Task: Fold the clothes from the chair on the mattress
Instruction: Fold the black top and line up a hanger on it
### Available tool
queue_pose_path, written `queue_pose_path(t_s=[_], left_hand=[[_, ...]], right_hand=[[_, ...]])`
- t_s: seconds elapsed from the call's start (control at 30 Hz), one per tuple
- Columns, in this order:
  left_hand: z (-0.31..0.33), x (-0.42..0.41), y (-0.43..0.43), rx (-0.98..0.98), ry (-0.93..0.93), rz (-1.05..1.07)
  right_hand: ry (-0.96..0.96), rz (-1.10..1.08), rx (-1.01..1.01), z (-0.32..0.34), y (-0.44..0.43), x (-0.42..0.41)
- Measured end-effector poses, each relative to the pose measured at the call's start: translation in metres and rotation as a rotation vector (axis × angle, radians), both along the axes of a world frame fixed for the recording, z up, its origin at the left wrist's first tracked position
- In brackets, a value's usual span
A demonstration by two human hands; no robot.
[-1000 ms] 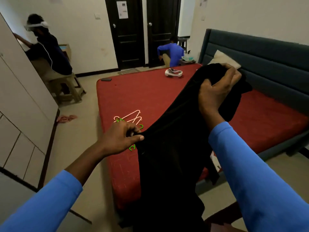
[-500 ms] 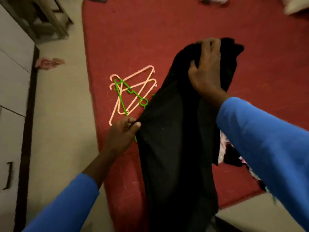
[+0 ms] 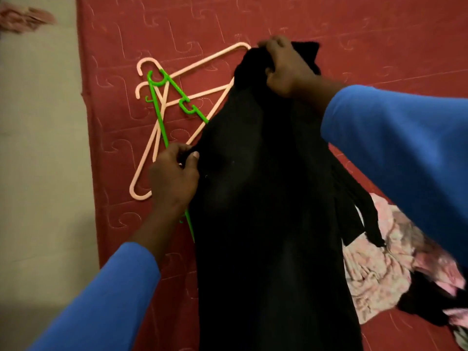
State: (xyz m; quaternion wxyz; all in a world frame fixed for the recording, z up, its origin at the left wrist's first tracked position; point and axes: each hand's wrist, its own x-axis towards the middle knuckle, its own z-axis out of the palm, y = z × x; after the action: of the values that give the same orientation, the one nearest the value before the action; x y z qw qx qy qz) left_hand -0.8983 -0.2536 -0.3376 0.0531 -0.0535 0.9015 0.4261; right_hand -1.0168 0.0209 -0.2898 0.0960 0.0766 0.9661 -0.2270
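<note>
Head view: the left hand [image 3: 174, 176] pinches the near-side edge of a black garment [image 3: 266, 198] between thumb and curled fingers. The right hand [image 3: 286, 67], farther out and ahead of the left, has its fingers curled round the bunched top end of the same cloth. Between the two hands the garment runs as one long dark panel over the red mattress [image 3: 379, 34]. Its lower part drops out of view at the bottom edge, so I cannot tell how much of it lies flat and how much is held up.

Just outside the left hand, and partly under the garment's edge, lie two pink hangers [image 3: 197, 62] and a green hanger [image 3: 157, 107], touching one another. Below the right forearm a crumpled heap of pink patterned clothes [image 3: 374, 282], mixed with something dark, sits on the mattress near the garment's loose straps.

As for progress, it looks early. The black piece seems to be at the spreading-out stage, with no clean fold made in it that I can see. The heap beside it is unfolded, and no finished stack shows anywhere in view. The chair is out of sight, so what remains there cannot be judged.
</note>
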Motion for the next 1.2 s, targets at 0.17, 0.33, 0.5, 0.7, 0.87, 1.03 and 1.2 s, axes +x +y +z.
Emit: queue_pose_path(t_s=[0.17, 0.33, 0.5, 0.7, 0.87, 1.03, 1.2], left_hand=[[-0.011, 0.007, -0.003, -0.038, 0.043, 0.03], [0.005, 0.074, -0.004, -0.082, 0.116, 0.008], [-0.007, 0.158, -0.014, -0.069, -0.079, 0.074], [-0.004, 0.188, -0.004, 0.036, -0.167, 0.246], [0.0, 0.199, 0.001, 0.054, -0.152, 0.232], [-0.004, 0.208, -0.001, 0.089, -0.235, 0.25], [0.002, 0.22, 0.0, 0.173, -0.186, 0.27]], right_hand=[[0.16, -0.156, -0.102, -0.024, -0.007, 0.067], [0.446, -0.622, -0.144, -0.022, -0.029, 0.223], [0.154, -0.824, -0.06, -0.024, -0.057, 0.361], [0.151, -0.685, 0.072, -0.035, -0.064, 0.386], [0.226, -0.574, 0.238, -0.042, -0.069, 0.385], [0.153, -0.698, 0.061, -0.047, -0.072, 0.393], [0.129, -0.755, 0.028, -0.041, -0.074, 0.394]])
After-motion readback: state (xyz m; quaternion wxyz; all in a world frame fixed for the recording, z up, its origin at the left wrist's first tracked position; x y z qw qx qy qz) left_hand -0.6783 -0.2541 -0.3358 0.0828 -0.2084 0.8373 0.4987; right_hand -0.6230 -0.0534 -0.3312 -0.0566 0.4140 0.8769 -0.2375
